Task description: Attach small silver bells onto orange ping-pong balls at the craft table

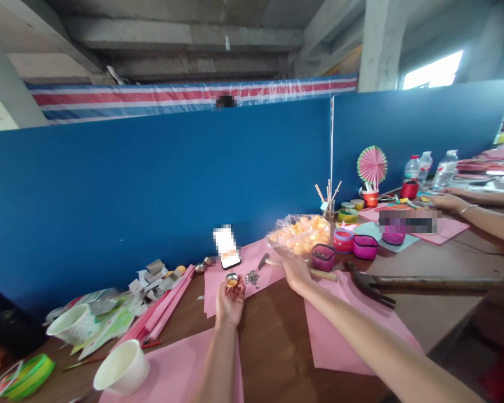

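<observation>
Clearly, from the head camera, a phone (229, 253) with a lit screen sits on a pink sheet (213, 288) by the blue panel (151, 179), over a brown surface (273, 341). Just nearer the person than the phone, the left hand (231, 305) is turned palm up, its fingers curled and clamped on a small metal cup (232, 279) with a yellowish inside. Right of the phone, the right hand (294, 272) lies across a small hammer (325, 275), near a clear bag of orange balls (306, 232); its fingers are partly hidden, so I cannot tell whether they grip the handle or stand apart. A heap of silvery bits (252, 277) lies on the sheet, just to the near right of the phone. To the phone's left are small round metal pieces (200, 268) and a bundle of pink strips (162, 314), with a plain white cup (121, 368) farther left and nearer. Well to the phone's right, a larger hammer (428, 283) lies beyond the right forearm, behind it stand purple containers (364, 247), and farther right a co-worker's hand (447, 204) reaches in over the surface
</observation>
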`<move>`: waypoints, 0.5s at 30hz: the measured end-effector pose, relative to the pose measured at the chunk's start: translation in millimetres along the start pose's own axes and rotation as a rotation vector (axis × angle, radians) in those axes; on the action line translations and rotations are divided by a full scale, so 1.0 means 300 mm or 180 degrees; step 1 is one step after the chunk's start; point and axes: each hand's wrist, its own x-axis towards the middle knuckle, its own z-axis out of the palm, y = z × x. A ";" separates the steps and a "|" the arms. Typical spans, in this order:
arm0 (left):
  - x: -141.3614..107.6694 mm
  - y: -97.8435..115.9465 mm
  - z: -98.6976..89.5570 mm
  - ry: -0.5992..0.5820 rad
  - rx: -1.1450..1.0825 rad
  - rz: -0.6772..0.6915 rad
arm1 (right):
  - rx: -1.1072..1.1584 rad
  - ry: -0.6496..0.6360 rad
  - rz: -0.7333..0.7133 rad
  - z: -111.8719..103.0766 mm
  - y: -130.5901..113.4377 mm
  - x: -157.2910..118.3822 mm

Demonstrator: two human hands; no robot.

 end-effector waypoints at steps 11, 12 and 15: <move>0.001 -0.009 -0.010 -0.0233 0.0236 -0.0194 | -0.0120 0.0582 -0.0018 0.047 -0.027 0.032; 0.000 -0.011 -0.008 -0.0249 0.0244 -0.0207 | -0.0089 0.0639 -0.0180 0.046 -0.043 0.023; -0.003 -0.014 -0.003 -0.0304 0.0279 -0.0219 | 0.0059 0.0633 -0.0793 0.044 -0.100 -0.004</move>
